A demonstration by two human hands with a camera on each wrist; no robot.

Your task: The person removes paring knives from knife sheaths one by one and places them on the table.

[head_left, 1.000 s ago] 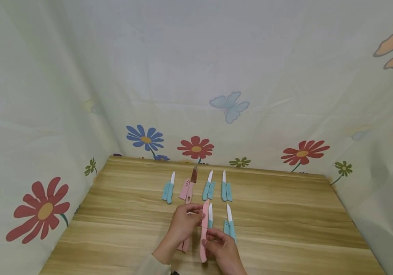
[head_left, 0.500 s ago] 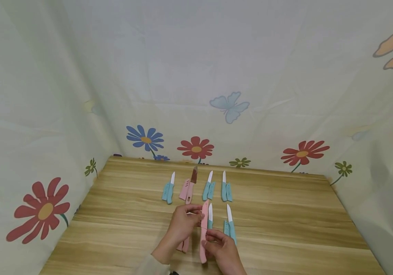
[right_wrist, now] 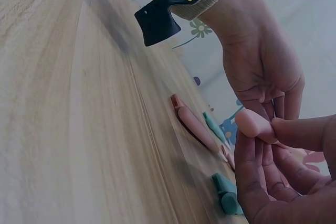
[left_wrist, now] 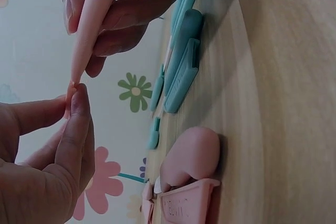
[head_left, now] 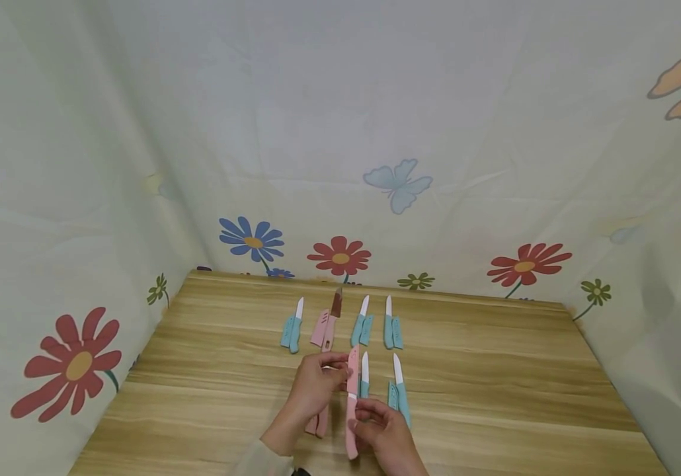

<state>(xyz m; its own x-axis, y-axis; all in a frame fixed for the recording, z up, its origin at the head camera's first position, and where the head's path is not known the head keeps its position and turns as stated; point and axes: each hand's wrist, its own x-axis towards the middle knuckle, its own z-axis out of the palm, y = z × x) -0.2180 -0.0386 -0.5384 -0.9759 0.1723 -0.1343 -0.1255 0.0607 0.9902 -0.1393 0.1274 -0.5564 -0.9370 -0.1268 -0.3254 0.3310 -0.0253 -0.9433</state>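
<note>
A pink paring knife [head_left: 351, 426] is held above the table, its tip end in a pink sheath [head_left: 354, 371]. My left hand [head_left: 315, 385] pinches the sheath between thumb and fingers. My right hand [head_left: 389, 434] grips the knife's handle [left_wrist: 94, 19] from the right. A narrow pale band of blade shows between sheath and handle in the head view. Beneath the held knife lies a teal knife [head_left: 365, 377], partly hidden. Close to my left wrist is another pink knife [left_wrist: 191, 156] beside its sheath [left_wrist: 185, 203], partly covered in the head view.
Toward the back of the wooden table [head_left: 495, 370] lie teal knives [head_left: 295, 334] with sheaths beside them, and a pink knife with a dark blade [head_left: 336, 304]. Another teal knife [head_left: 402, 396] lies right of my right hand. Flower-print cloth [head_left: 317, 132] encloses the table.
The sheath and handle have drawn slightly apart, so a pale strip of blade now shows. The handle has shifted a little toward me. Both hands keep their hold.
</note>
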